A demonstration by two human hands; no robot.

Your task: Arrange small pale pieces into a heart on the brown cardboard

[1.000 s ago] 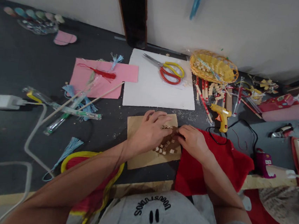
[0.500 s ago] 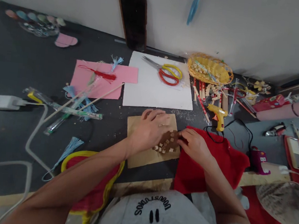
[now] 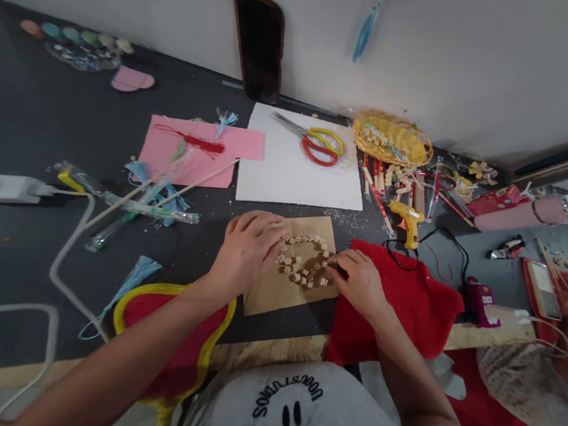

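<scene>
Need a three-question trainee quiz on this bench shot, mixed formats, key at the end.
1. Multiple choice. What lies on the white board?
A) the glue gun
B) the scissors
C) the white charger

2. True or false: The right hand is nearer the red cloth than the left hand is.

3. Fill in: The small pale pieces between the hands are over a sheet of ____ paper.

Key: 1. B. 2. True. 3. Brown.
</scene>
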